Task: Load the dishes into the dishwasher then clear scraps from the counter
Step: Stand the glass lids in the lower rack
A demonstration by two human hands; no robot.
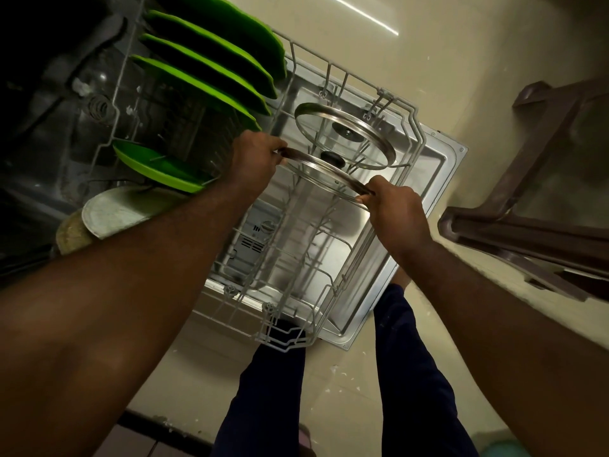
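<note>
The grey wire dishwasher rack (418, 145) is filling: round green plastic plates (211, 61) are standing far left, and a steel-rimmed round glass lid (346, 135) is leaning right of them. The left hand (255, 156) and right hand (392, 209) are clamping a second steel-rimmed glass lid (324, 170) just nearer, over the rack; slotting it and clearing scraps are probably remaining

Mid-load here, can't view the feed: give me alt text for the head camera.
The left hand and right hand grip the metal rim of a glass lid over the pulled-out dishwasher rack. A second glass lid stands in the rack just beyond it, and green plates stand in a row at the left.
</note>
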